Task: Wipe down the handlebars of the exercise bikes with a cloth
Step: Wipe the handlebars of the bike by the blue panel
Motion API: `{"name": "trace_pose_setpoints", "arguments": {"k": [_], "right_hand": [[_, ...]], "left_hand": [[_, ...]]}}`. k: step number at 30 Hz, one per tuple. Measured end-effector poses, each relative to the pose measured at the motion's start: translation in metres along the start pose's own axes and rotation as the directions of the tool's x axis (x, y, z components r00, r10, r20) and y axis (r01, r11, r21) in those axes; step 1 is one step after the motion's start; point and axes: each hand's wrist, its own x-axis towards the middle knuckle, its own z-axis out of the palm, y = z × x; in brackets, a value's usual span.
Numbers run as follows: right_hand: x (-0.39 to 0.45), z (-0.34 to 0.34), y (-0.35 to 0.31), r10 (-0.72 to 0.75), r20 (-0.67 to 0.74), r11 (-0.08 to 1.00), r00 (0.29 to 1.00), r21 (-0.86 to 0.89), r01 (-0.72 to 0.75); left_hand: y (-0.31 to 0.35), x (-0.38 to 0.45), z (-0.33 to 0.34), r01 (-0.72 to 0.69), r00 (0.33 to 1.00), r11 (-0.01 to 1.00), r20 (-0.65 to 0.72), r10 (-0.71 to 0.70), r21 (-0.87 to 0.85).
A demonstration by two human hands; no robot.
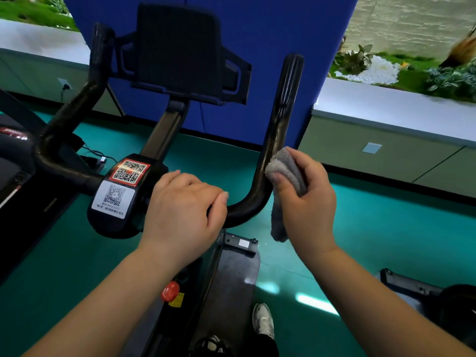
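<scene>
A black exercise bike handlebar [279, 119] curves up on both sides of a dark console [177, 52]. My right hand [307, 199] holds a folded grey cloth [286, 168] pressed against the lower part of the right upright bar, just above its bend. My left hand [184, 212] is closed over the horizontal bar between the centre block with QR stickers [121, 189] and the right bend. The left upright bar [85, 99] is untouched.
The bike frame [229, 279] with a red knob [170, 291] runs down below the bar. A blue panel [257, 73] stands behind. A white ledge [386, 109] with plants lines the wall. Another machine [15, 155] is at left. The floor is teal.
</scene>
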Motion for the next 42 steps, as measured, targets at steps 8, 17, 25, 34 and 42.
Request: {"name": "trace_pose_setpoints", "arguments": {"k": [8, 17, 25, 34, 42], "right_hand": [[-0.010, 0.002, -0.003, -0.236, 0.120, 0.968, 0.964, -0.062, 0.244], [0.003, -0.002, -0.010, -0.248, 0.221, 0.952, 0.943, -0.123, 0.280], [0.065, 0.002, -0.011, -0.173, 0.246, 0.959, 0.954, -0.179, 0.220], [0.009, -0.005, -0.018, -0.347, 0.415, 0.876, 0.841, -0.177, 0.449], [0.054, 0.007, -0.021, -0.198, 0.325, 0.896, 0.925, -0.322, 0.305]], "left_hand": [[0.000, 0.003, 0.003, 0.008, 1.000, 1.000, -0.011, -0.008, 0.024], [0.001, 0.003, 0.005, 0.003, 0.999, 0.999, -0.044, -0.002, 0.035], [0.001, 0.004, 0.006, 0.007, 0.998, 1.000, -0.063, -0.005, 0.023], [0.001, 0.006, 0.004, 0.009, 0.999, 0.999, -0.042, -0.007, 0.048], [0.001, 0.007, 0.004, 0.023, 1.000, 0.999, -0.019, -0.022, 0.040]]}}
